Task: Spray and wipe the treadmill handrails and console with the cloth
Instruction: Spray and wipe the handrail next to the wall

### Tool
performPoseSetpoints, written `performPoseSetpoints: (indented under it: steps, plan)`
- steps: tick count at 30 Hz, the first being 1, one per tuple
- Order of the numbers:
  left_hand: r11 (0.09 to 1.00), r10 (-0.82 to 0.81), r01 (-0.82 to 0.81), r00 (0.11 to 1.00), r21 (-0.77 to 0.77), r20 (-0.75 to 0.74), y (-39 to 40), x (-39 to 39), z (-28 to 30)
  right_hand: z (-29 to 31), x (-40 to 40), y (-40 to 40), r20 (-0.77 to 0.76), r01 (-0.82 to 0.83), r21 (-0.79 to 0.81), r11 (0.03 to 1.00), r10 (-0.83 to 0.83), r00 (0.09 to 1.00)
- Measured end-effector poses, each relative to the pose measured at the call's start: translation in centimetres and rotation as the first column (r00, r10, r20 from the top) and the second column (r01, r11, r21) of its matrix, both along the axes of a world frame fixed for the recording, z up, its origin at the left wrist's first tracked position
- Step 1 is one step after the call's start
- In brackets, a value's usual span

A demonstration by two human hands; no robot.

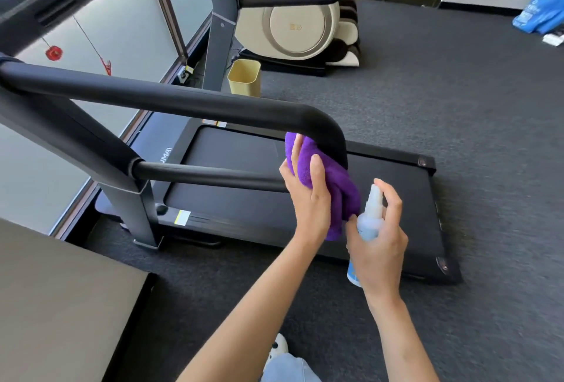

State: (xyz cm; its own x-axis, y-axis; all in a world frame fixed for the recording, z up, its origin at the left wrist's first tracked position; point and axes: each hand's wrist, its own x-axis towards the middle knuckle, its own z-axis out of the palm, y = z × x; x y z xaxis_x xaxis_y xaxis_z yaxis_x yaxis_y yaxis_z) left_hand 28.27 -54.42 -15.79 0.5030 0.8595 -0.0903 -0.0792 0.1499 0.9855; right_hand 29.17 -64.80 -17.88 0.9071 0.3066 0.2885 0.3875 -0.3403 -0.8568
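Treadmill handrail (171, 100), cloth (323, 177) and spray bottle (370, 223) in use.

Left hand (308, 195): fingers curled over the purple cloth, pressing it against the curved end of the black handrail at centre frame. Right hand (381, 244): just at 4 o'clock of the cloth, wrapped round the clear spray bottle, index finger arched over the nozzle. Treadmill deck (396, 213) lies beneath both hands. Yellow bin (244, 77) at 12 o'clock; blue bag (540, 13) at 2 o'clock on grey carpet (473, 107).
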Motion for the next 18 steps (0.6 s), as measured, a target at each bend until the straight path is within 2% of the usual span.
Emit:
performPoseSetpoints:
  steps: [2,5,9,14,16,18]
  plan:
    - [0.996,0.044,-0.048,0.998,0.074,0.052,0.0,0.6,0.8,0.0,0.3,-0.3,-0.006,-0.002,0.003,1.000,0.002,1.000]
    - [0.974,0.105,-0.108,0.994,0.197,0.029,0.7,1.8,0.7,-0.1,0.9,-0.6,-0.001,0.008,-0.009,1.000,-0.008,1.000]
    - [0.982,0.073,-0.080,0.996,0.173,0.046,1.1,2.4,-0.2,-0.2,1.2,-1.0,-0.010,0.012,-0.041,0.999,-0.013,1.000]
    - [0.980,-0.028,0.044,0.996,0.193,-0.086,2.1,1.6,-2.0,-0.2,1.0,-1.4,-0.026,0.015,-0.042,0.999,-0.016,1.000]
    - [0.984,-0.048,0.055,0.998,0.171,-0.047,2.0,1.1,-1.6,-0.2,0.9,-1.5,-0.038,0.018,-0.036,0.999,-0.020,0.999]
    - [0.974,0.025,-0.029,0.999,0.225,0.021,1.7,1.1,-0.3,-0.2,0.9,-1.5,-0.053,0.020,-0.026,0.999,-0.021,0.998]
